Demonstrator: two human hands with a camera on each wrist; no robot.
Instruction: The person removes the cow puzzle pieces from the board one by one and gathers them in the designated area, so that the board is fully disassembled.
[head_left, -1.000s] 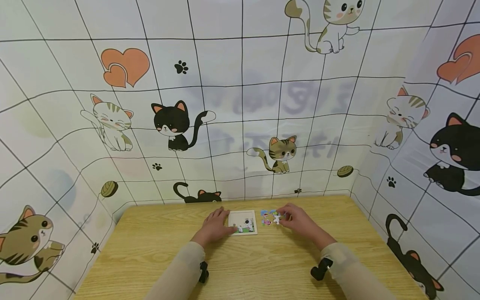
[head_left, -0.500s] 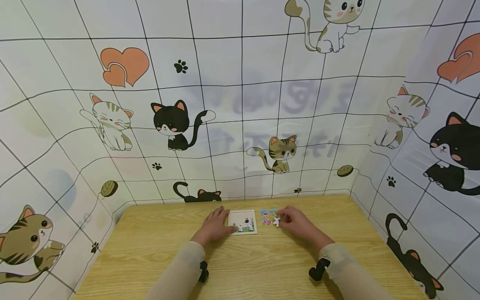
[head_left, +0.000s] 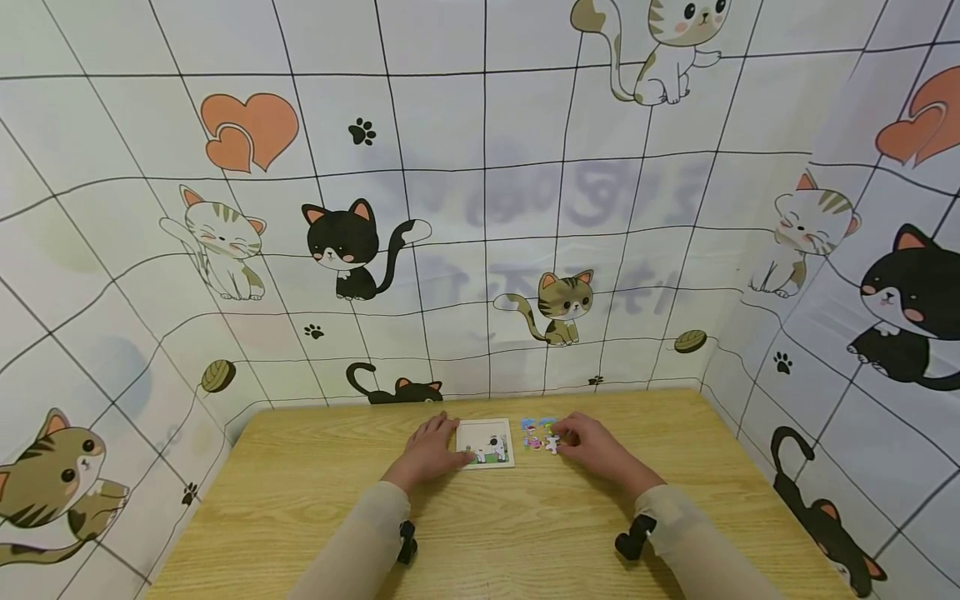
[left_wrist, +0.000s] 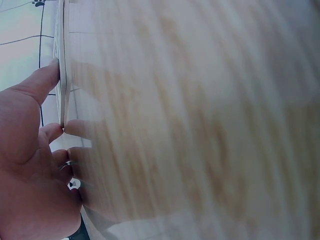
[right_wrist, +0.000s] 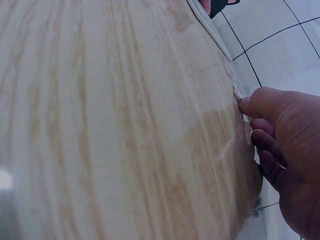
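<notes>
A shallow square puzzle tray (head_left: pixel 475 432) with a pale rim lies on the table. Several fitted pieces with a white-and-green picture (head_left: pixel 497 450) fill its lower part. My left hand (head_left: pixel 429 451) rests along the tray's left side, thumb on the lower left corner and fingers spread along the edge. In the left wrist view, its thumb (left_wrist: pixel 47 80) presses the tray's edge. Right of the tray lies a cluster of colourful loose puzzle pieces (head_left: pixel 531 433). My right hand (head_left: pixel 597 450) pinches a whitish puzzle piece (head_left: pixel 552 446) at the cluster's near right, low on the table.
The wooden table (head_left: pixel 480 533) runs back to a white cloth wall (head_left: pixel 450 208) printed with cats and grid lines. Similar cloth stands at both sides. Each wrist carries a small black camera mount (head_left: pixel 636 537).
My right hand has shifted slightly left and towards me, and the whitish puzzle piece has moved a little nearer and lies lower. The left hand and the tray stay put.
</notes>
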